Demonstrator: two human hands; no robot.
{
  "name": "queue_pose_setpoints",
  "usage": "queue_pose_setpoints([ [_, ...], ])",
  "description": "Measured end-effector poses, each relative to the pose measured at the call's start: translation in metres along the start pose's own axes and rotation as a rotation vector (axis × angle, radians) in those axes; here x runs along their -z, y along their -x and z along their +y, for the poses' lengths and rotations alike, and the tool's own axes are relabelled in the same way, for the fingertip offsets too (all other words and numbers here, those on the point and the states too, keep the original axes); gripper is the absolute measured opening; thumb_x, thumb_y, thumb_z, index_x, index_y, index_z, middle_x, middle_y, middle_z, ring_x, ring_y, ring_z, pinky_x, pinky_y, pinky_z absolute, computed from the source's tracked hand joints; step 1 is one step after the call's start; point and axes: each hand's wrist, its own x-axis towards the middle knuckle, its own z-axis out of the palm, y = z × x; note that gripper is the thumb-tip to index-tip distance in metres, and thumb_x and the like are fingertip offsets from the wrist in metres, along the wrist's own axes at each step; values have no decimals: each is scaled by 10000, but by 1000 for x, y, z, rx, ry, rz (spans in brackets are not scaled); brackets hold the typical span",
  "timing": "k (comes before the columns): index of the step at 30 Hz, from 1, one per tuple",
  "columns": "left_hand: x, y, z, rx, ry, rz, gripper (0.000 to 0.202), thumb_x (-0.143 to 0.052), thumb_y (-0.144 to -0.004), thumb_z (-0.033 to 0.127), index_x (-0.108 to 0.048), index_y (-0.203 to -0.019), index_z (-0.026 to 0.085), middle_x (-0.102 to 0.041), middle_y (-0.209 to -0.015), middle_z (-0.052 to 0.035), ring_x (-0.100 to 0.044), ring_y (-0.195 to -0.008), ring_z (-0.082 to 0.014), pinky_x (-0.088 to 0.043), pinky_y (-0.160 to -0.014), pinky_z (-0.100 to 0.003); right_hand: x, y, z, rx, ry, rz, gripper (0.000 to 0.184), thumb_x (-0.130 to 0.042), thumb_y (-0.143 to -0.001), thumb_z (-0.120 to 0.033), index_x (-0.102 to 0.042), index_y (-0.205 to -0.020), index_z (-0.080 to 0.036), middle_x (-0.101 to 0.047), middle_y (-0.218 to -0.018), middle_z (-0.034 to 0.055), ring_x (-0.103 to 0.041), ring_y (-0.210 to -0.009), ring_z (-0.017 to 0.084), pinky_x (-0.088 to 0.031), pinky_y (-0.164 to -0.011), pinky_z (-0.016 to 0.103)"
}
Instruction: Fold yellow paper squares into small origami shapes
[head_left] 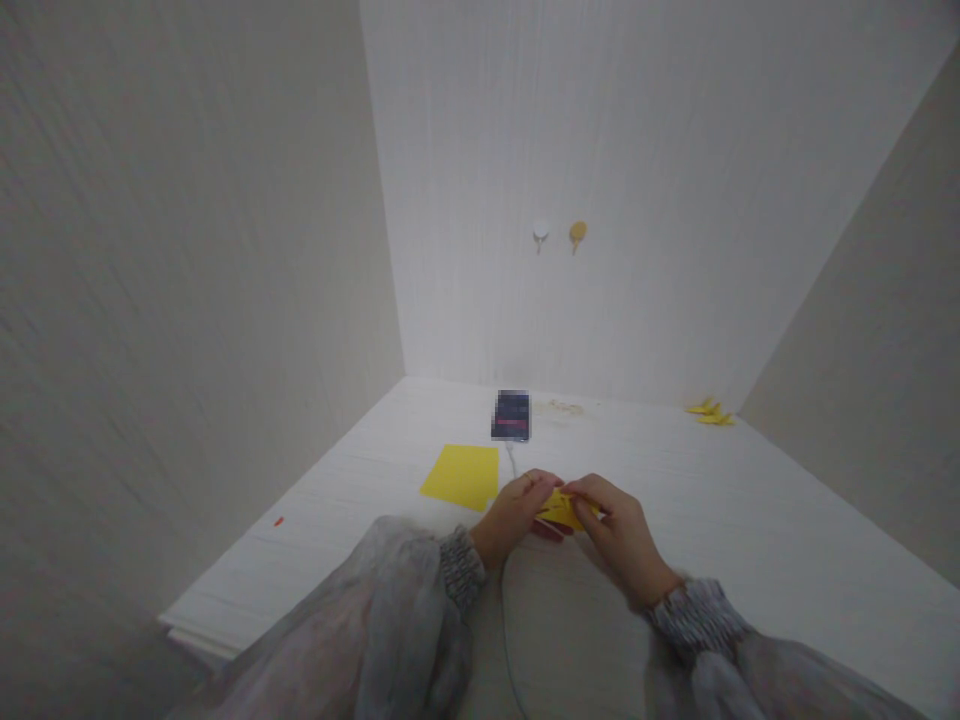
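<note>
Scanning left to right: small red scrap (279, 521) seen near surface (352, 490) edge. Flat yellow sheet (461, 475) laid just beside left hand (516, 507). Pixelated dark device (512, 414) set farther back, cable (503, 620) running from it. Folded yellow paper (559, 514) gripped by left hand, pinched also by right hand (616, 520), held between both. Yellow folded pieces (715, 418) grouped near far right corner.

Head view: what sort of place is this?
Likely a small desk booth or cubicle: a white table closed in by plain side walls and a back wall bearing a yellow hook.
</note>
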Motion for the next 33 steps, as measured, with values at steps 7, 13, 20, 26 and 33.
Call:
queue_pose_setpoints([
  [7, 4, -3, -5, -7, 25, -32, 423, -594, -645, 409, -481, -944, 132, -604, -762, -55, -604, -646, -155, -488, -587, -290, 0, 1, 2, 41, -11, 1, 195, -395, -746, -135, -575, -803, -188, -599, -745, 39, -566, -718, 153, -465, -633, 268],
  [13, 7, -5, -10, -46, -52, -35, 426, -596, -644, 398, -470, -959, 141, -606, -777, -59, -595, -657, -149, -480, -545, -255, -1, 2, 1, -38, 27, 14, 204, -421, -720, -153, -553, -872, -183, -620, -808, 40, -578, -750, 161, -470, -660, 274],
  [20, 9, -5, -11, -210, -283, 17, 310, -549, -697, 367, -533, -907, 139, -604, -743, -39, -557, -670, -113, -438, -605, -224, 0, 2, -1, -52, 62, -18, 164, -432, -723, -148, -572, -801, -181, -611, -741, 34, -571, -696, 156, -463, -616, 261],
  [26, 12, -7, -12, -207, -271, 44, 308, -581, -665, 369, -579, -864, 133, -598, -709, -30, -511, -579, -87, -391, -547, -199, 1, 2, 1, 4, 54, 1, 165, -434, -735, -151, -581, -803, -188, -611, -720, 30, -568, -662, 150, -466, -587, 257],
  [33, 11, -7, -11, -206, -218, 117, 236, -602, -645, 321, -585, -792, 138, -609, -705, -27, -541, -629, -110, -410, -600, -220, 5, 0, -5, 1, -30, -11, 159, -457, -733, -153, -592, -812, -185, -620, -743, 30, -573, -672, 146, -466, -602, 252],
])
